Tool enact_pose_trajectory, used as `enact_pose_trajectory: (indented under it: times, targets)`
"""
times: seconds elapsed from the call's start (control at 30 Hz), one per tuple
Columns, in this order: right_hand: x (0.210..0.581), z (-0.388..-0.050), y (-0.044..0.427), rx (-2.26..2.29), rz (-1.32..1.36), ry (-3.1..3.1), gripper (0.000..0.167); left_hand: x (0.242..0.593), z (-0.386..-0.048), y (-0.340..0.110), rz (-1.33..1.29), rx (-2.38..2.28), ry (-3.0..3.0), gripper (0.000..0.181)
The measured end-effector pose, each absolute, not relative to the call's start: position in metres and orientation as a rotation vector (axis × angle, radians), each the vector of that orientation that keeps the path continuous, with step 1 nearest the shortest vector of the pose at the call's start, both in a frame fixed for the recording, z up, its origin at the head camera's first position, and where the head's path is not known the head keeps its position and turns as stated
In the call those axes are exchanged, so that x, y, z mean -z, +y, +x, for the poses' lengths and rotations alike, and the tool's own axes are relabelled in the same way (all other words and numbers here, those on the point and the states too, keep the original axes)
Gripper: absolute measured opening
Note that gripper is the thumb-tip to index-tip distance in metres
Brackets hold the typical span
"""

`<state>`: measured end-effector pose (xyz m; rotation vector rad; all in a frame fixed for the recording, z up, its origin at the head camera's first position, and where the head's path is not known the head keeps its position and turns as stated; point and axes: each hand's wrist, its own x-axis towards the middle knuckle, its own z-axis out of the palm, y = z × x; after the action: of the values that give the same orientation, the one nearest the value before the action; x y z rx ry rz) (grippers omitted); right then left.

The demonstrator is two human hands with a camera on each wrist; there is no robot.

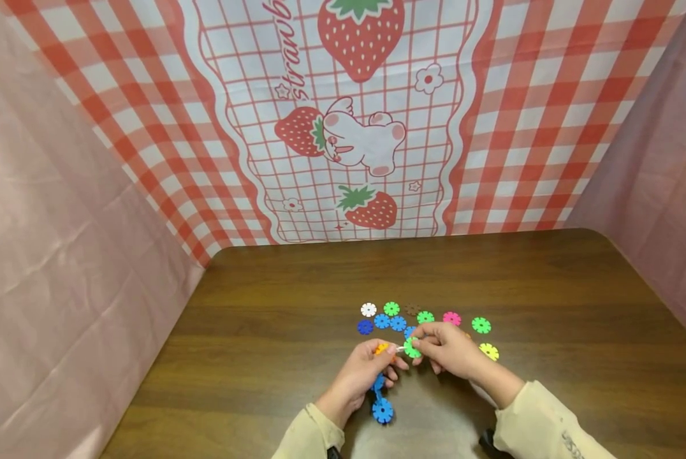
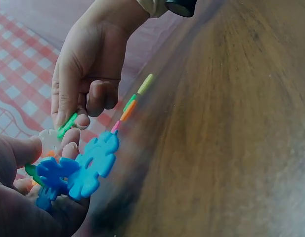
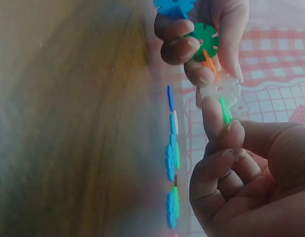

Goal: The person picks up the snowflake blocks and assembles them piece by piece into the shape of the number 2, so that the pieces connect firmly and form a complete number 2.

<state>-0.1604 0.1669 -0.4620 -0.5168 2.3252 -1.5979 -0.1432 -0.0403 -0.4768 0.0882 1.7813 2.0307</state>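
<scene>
The left hand (image 1: 359, 375) grips a chain of joined notched discs; its blue disc (image 1: 382, 410) hangs lowest. In the right wrist view a green disc (image 3: 205, 41), an orange disc (image 3: 210, 64) and a white disc (image 3: 222, 91) follow along the chain. Between thumb and finger, the right hand (image 1: 454, 349) pinches a light green disc (image 1: 412, 347), which touches the white one. Whether its slots are fully interlocked I cannot tell. The left wrist view shows the blue discs (image 2: 95, 165) beside the left palm.
Loose discs lie on the wooden table (image 1: 262, 357) beyond the hands: white (image 1: 368, 310), dark blue (image 1: 365, 327), pink (image 1: 452, 318), green (image 1: 481, 325), yellow (image 1: 489, 351) and several others. A checked cloth (image 1: 526, 127) hangs behind the table.
</scene>
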Motion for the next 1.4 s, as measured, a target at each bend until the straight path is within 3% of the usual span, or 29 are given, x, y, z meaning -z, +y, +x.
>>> enact_pose_trajectory:
  times: [0.4, 0.7, 0.97, 1.13, 1.23, 1.4]
  targets:
    - [0.467, -0.156, 0.162, 1.671, -0.485, 2.309, 0.013, 0.479, -0.141, -0.032, 0.134, -2.029, 1.79, 0.017]
    - [0.466, -0.156, 0.159, 1.604, -0.525, 2.419, 0.012, 0.475, -0.142, -0.03, 0.149, -1.933, 1.73, 0.053]
    - [0.469, -0.161, 0.158, 1.52, -0.527, 2.6, 0.015, 0.474, -0.142, -0.033, 0.067, -1.96, 1.741, 0.06]
    - [0.469, -0.167, 0.159, 1.188, -0.494, 2.939, 0.006, 0.473, -0.142, -0.039, 0.055, -1.971, 1.759, 0.069]
    - [0.468, -0.169, 0.158, 0.951, -0.497, 3.018, 0.018, 0.473, -0.142, -0.04, 0.035, -1.984, 1.751, 0.064]
    - [0.467, -0.171, 0.154, 0.691, -0.472, 3.083, 0.022, 0.474, -0.141, -0.038, -0.029, -2.012, 1.743, 0.033]
